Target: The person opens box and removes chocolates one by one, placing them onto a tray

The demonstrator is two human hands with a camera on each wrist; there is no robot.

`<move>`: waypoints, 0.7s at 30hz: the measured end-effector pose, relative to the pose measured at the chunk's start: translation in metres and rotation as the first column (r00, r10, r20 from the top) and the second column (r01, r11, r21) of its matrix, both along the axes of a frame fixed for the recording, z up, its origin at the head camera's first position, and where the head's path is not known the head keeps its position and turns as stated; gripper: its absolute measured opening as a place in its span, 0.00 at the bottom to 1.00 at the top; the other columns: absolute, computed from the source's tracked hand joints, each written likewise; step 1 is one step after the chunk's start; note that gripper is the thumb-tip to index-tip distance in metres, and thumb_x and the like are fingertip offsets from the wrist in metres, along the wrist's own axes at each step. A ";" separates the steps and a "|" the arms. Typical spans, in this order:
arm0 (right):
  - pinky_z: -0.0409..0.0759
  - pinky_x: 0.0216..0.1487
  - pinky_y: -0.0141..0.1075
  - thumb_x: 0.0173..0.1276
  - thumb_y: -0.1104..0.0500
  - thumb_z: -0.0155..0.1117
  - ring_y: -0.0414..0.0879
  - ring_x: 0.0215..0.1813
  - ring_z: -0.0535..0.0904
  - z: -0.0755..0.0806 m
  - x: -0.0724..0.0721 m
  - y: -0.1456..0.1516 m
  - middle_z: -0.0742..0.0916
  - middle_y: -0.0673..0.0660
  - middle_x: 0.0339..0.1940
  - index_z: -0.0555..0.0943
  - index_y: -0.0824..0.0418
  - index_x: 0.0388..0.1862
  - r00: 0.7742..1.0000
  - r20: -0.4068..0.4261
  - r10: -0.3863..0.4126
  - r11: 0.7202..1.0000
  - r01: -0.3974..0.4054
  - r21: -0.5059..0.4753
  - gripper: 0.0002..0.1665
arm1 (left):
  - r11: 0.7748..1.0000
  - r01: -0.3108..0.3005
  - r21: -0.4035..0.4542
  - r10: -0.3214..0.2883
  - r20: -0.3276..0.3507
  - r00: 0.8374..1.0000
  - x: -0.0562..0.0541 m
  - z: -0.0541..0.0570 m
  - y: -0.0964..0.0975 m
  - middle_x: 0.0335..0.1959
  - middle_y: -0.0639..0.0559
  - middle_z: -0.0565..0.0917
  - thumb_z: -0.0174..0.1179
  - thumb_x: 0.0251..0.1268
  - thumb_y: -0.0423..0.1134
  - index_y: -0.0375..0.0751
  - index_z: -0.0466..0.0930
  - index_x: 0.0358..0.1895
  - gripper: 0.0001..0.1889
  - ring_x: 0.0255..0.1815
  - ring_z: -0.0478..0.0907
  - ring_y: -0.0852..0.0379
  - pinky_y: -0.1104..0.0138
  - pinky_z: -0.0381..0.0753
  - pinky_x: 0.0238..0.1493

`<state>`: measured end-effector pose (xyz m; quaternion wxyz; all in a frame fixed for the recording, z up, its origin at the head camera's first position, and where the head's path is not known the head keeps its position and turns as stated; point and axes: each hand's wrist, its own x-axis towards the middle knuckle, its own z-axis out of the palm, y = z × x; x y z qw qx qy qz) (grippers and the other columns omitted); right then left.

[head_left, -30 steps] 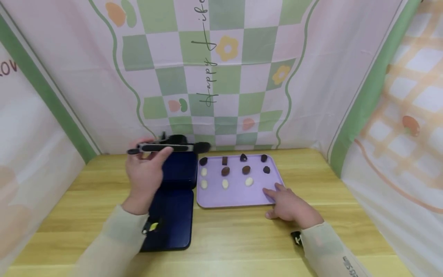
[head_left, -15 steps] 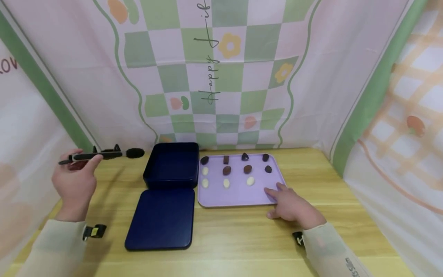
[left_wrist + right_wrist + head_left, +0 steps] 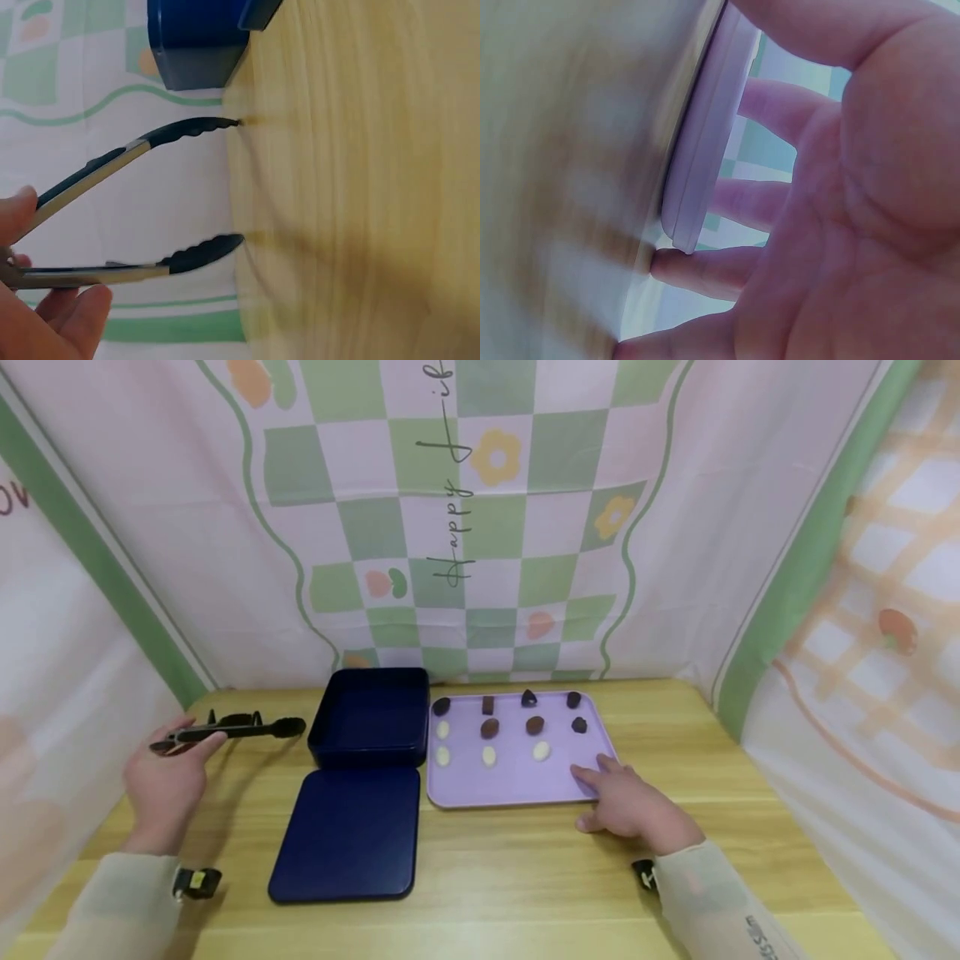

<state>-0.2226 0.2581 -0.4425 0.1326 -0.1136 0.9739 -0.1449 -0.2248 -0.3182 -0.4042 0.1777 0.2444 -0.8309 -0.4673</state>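
At the left of the table, my left hand (image 3: pixel 167 781) grips a pair of black and metal kitchen tongs (image 3: pixel 281 727). In the left wrist view the two arms of the tongs (image 3: pixel 191 129) are spread, with nothing between them. Their tips are close to the wood; whether they touch it I cannot tell. My right hand (image 3: pixel 630 802) rests its fingers on the near right corner of a lilac tray (image 3: pixel 487 787). The right wrist view shows those fingers (image 3: pixel 754 204) extended across the tray's edge. Dark, brown and white chocolates (image 3: pixel 535 725) lie in rows on the tray.
A dark blue box (image 3: pixel 367 758) without its lid stands left of the tray, its inside bare. Its flat lid (image 3: pixel 347 835) lies in front of it on the wooden table (image 3: pixel 525 877). Patterned cloth (image 3: pixel 495 543) hangs behind and along both sides.
My left hand has carried the tongs left, away from above the box, then lowered them towards the table. The right hand, tray and chocolates have stayed in place.
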 end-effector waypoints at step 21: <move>0.55 0.63 0.73 0.58 0.50 0.77 0.86 0.67 0.50 -0.001 0.000 0.000 0.55 0.80 0.74 0.67 0.61 0.75 1.000 0.006 -0.005 1.000 0.005 -0.004 0.48 | 0.559 0.603 -0.569 -0.494 0.355 0.793 0.050 -0.027 -0.019 0.56 0.23 0.75 0.66 0.64 0.36 0.28 0.81 0.57 0.20 0.41 0.80 0.30 0.47 0.79 0.31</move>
